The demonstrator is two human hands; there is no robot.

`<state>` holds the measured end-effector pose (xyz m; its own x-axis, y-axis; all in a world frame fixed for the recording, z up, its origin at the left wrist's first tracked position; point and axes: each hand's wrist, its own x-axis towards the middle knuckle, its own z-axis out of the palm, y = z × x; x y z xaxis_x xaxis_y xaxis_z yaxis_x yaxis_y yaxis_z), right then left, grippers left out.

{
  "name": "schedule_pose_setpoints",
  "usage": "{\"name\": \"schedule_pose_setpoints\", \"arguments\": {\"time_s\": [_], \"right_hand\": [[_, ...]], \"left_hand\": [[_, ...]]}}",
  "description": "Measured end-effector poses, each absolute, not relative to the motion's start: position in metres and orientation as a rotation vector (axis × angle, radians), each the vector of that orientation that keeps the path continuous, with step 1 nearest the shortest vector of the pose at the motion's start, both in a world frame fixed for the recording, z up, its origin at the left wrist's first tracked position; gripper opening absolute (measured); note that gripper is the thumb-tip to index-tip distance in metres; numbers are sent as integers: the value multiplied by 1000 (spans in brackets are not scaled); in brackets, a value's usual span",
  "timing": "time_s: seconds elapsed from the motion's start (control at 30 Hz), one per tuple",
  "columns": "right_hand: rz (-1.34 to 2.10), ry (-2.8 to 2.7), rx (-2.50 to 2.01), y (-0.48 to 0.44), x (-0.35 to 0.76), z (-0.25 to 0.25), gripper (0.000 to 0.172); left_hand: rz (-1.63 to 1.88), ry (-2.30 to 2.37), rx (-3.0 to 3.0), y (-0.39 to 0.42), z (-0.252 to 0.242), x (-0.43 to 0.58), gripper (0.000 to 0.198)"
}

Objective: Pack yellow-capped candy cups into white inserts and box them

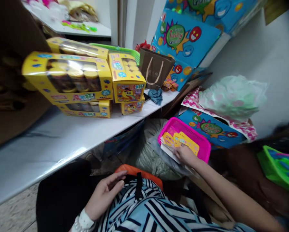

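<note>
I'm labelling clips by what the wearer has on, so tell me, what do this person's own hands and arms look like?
Both hands are ungloved. At the left hand, the wrist carries a smooth white band and a pale beaded bracelet. The right hand shows no jewellery, and the right forearm is bare, without a sleeve.

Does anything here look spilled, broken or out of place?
I see nothing spilled or broken. A blue cloth lies crumpled near the edge of the table, beside the brown bag, as if just dropped there. The yellow cards at the right hand overlap unevenly.
</note>
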<state>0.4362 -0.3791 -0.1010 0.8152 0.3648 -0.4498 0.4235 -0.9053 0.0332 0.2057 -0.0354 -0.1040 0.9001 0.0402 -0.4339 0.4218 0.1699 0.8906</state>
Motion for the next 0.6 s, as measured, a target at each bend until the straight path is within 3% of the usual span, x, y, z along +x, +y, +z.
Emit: {"name": "schedule_pose_setpoints", "arguments": {"time_s": [0.23,0.37,0.5,0.6], "right_hand": [[-412,913,2718,-350,468,-56,50],[-242,1186,2807,-314,466,19,56],[-566,1754,3134,-282,444,104,54],[-814,2176,3287,-261,431,123,48]], "left_hand": [[-50,520,1331,-21,-102,158,64],[75,652,1380,-22,-95,127,65],[177,635,1388,-33,-72,117,64],[343,619,1257,-45,-53,113,66]]}}
